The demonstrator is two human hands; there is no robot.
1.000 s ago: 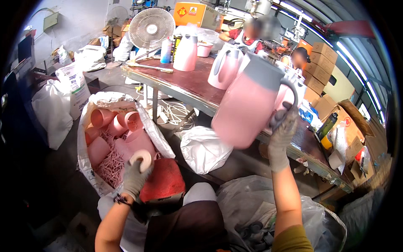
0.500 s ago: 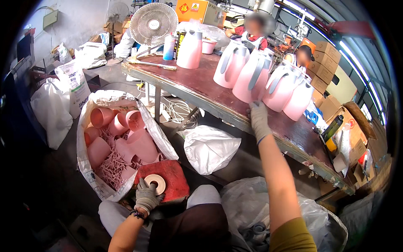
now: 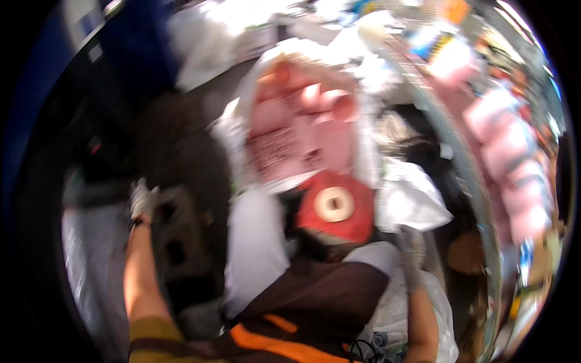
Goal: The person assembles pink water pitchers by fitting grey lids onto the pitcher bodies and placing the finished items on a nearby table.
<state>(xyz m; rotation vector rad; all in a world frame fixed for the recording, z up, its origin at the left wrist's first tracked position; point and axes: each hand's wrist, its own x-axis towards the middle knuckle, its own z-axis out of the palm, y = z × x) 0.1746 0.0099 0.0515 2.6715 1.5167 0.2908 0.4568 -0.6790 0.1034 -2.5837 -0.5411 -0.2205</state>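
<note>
My left hand [image 3: 143, 201], in a pale work glove, reaches out at the left, over the edge of something grey covered with clear plastic [image 3: 91, 260]. Its fingers are smeared by motion, so I cannot make out any hold. My gloved right hand [image 3: 413, 247] is low beside my right knee, next to a white sack [image 3: 411, 196]; blur hides its fingers too. Between my knees a cream-coloured ring [image 3: 323, 212] lies flat on a red pad [image 3: 354, 227], with neither hand touching it.
Ahead stands a large white sack [image 3: 366, 142] with pink jug bodies [image 3: 333, 142] and pink shavings inside. Along the right runs a table [image 3: 451, 112] bearing several pink jugs [image 3: 520, 187]. A clear plastic bag [image 3: 445, 314] lies at my lower right, and a concrete block [image 3: 181, 227] at my left.
The view has swung left. My left hand has left the ring and gone far left. My right hand has come down from the table edge to beside my knee.
</note>
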